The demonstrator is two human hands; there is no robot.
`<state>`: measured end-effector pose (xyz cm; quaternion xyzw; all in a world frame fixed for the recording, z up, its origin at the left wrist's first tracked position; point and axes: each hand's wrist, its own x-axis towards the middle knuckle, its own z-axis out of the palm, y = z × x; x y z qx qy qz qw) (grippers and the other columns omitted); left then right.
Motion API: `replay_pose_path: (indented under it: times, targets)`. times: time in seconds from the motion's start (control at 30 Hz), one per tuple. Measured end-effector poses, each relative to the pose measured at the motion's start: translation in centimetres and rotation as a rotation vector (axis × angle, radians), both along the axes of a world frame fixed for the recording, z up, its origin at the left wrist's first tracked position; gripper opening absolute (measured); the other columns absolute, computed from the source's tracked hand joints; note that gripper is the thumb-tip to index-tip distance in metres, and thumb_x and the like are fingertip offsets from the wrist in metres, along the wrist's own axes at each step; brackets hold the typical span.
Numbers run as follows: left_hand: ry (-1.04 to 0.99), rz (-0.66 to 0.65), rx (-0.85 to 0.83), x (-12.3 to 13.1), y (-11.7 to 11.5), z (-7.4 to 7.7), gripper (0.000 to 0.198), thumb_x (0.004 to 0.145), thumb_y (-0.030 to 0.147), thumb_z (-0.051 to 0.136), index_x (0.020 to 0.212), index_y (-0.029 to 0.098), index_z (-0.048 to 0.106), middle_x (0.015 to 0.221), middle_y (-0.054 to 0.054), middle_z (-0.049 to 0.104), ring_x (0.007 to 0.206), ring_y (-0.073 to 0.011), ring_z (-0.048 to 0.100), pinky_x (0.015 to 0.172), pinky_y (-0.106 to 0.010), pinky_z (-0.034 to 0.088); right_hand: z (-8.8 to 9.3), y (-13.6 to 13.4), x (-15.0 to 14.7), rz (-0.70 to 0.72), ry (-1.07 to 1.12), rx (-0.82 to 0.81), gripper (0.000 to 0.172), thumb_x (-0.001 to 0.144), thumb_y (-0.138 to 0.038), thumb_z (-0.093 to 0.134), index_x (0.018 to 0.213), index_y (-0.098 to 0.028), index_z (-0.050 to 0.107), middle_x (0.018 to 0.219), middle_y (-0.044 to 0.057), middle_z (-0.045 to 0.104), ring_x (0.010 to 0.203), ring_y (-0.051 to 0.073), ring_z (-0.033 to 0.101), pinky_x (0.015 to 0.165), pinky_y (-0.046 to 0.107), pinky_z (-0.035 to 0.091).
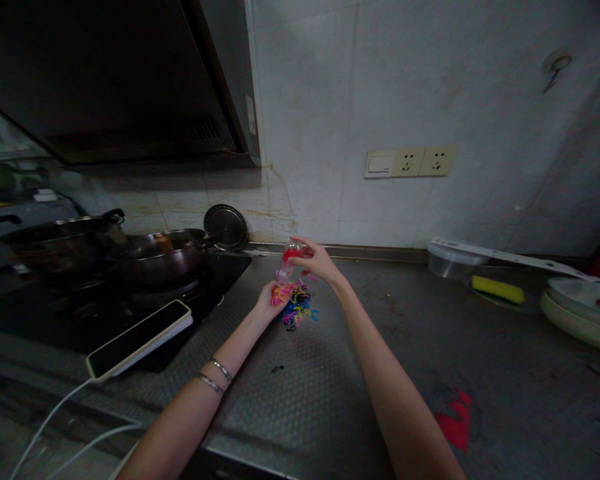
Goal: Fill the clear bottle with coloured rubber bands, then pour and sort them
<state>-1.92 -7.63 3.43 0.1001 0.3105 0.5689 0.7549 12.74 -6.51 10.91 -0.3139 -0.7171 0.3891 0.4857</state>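
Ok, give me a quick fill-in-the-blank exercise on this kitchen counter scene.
1. The small clear bottle is held by the hand on the person's ____ side.
2. The left hand grips small coloured bands, and its wrist wears ____ bracelets.
3. The sponge beside the plates is ____.
4. The phone by the stove has a cable coloured ____.
Missing words: right; two; yellow; white.

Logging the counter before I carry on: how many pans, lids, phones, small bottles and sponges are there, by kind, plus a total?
Pans: 2, left pan and right pan
Lid: 1, behind the right pan
Phone: 1
Small bottle: 1, in the right hand
Yellow sponge: 1
Total: 6
Coloured bands, some in the left hand, are too small to count.
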Motion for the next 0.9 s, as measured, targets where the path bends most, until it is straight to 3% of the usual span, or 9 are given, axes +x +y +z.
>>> replay_pose_path:
  times: [0.2,0.43,0.5,0.63,0.9]
  targets:
    - [0.181,-0.017,0.097,0.1,-0.4,0.1,0.023,0.078,0.021,0.048,0.096,0.008,0.054,0.068,-0.009,0.064,0.055,-0.0166,0.062,0.047,-0.025,0.051,0.0,0.0,0.2,-0.024,0.017,-0.005,0.059,0.065,-0.021,0.063,0.121,-0.026,0.049,0.081,0.001,0.062,0.064,0.011,0.055,0.04,0.015,0.045]
    - [0.297,-0.077,0.29,0.9,-0.6,0.2,0.028,0.079,0.033,0.045,0.093,0.011,0.057,0.077,-0.009,0.065,0.063,-0.0188,0.062,0.051,-0.028,0.05,-0.1,0.4,0.4,-0.058,0.003,0.006,0.061,0.063,-0.024,0.064,0.122,-0.026,0.048,0.085,0.002,0.062,0.065,0.012,0.056,0.04,0.017,0.045]
    - [0.325,-0.031,0.336,1.2,-0.9,0.3,0.024,0.078,0.031,0.046,0.09,0.014,0.058,0.077,-0.006,0.064,0.065,-0.0169,0.062,0.055,-0.026,0.05,-0.1,0.5,0.5,-0.077,0.008,0.009,0.062,0.063,-0.024,0.064,0.123,-0.025,0.048,0.084,0.002,0.061,0.063,0.011,0.055,0.039,0.017,0.045]
    - [0.348,0.074,0.307,1.3,-1.2,0.6,0.019,0.077,0.03,0.048,0.086,0.016,0.058,0.074,-0.003,0.063,0.064,-0.0148,0.06,0.062,-0.027,0.05,0.1,0.4,0.6,-0.055,0.036,-0.006,0.063,0.063,-0.025,0.064,0.123,-0.024,0.047,0.081,0.001,0.061,0.06,0.01,0.054,0.041,0.016,0.045]
    - [0.329,0.146,0.227,0.7,-0.9,0.7,0.019,0.077,0.03,0.046,0.087,0.017,0.055,0.08,-0.005,0.061,0.07,-0.0177,0.061,0.061,-0.033,0.052,0.0,0.2,0.4,-0.071,0.043,0.011,0.062,0.061,-0.025,0.065,0.121,-0.026,0.049,0.089,0.003,0.058,0.07,0.012,0.054,0.043,0.016,0.045]
